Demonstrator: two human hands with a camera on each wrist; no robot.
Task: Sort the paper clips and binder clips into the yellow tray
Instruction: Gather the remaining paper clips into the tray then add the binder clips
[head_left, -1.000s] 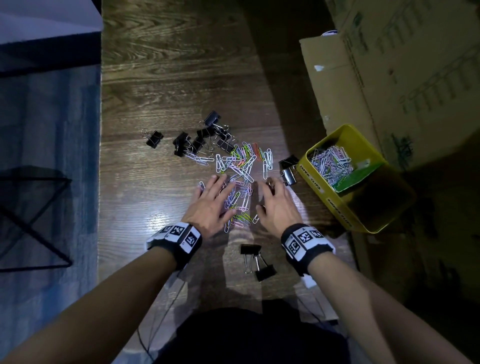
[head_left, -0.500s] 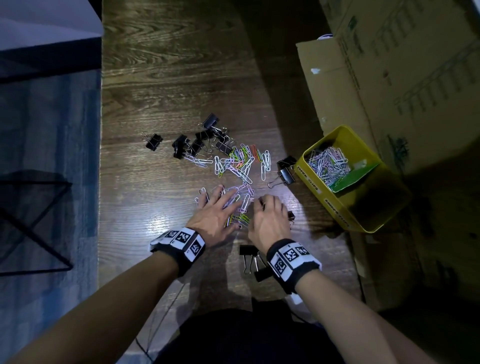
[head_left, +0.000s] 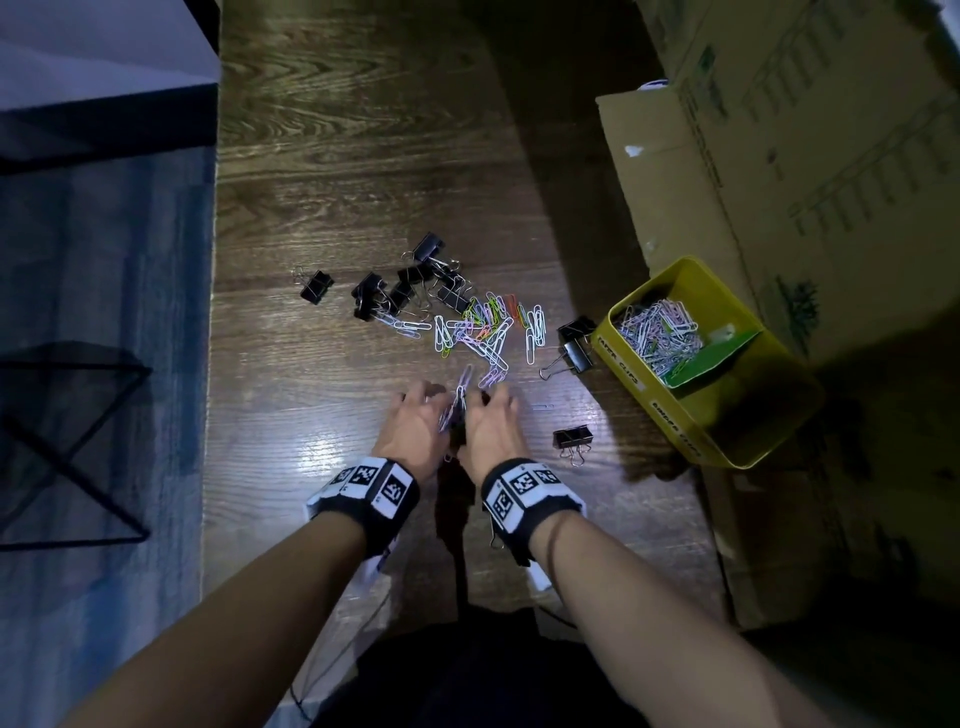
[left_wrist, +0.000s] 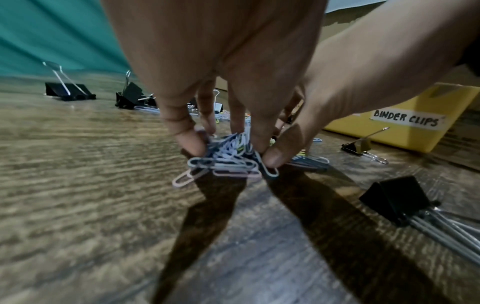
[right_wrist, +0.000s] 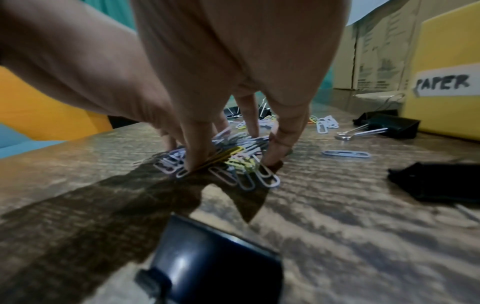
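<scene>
My left hand (head_left: 423, 410) and right hand (head_left: 493, 410) press together on the wooden table, fingers curled down round a bunch of pastel paper clips (head_left: 457, 402). The left wrist view shows the bunch of paper clips (left_wrist: 228, 162) pinched between fingertips of both hands, barely off the wood. More loose paper clips (head_left: 488, 332) lie just beyond. Black binder clips (head_left: 410, 291) cluster behind them. The yellow tray (head_left: 636, 376) stands to the right, its far compartment holding paper clips (head_left: 657, 332) behind a green divider (head_left: 711, 358). The near compartment is in shadow.
Two binder clips (head_left: 574, 343) lie against the tray, one binder clip (head_left: 571, 439) right of my right hand, another binder clip (right_wrist: 215, 257) under my right wrist. Cardboard boxes (head_left: 779, 156) rise behind the tray. A blue rug (head_left: 104, 312) lies past the table's left edge.
Both hands went from lying flat and apart on the clips to drawn together, raking the clips into one bunch between the fingers. A binder clip now shows right of the right hand.
</scene>
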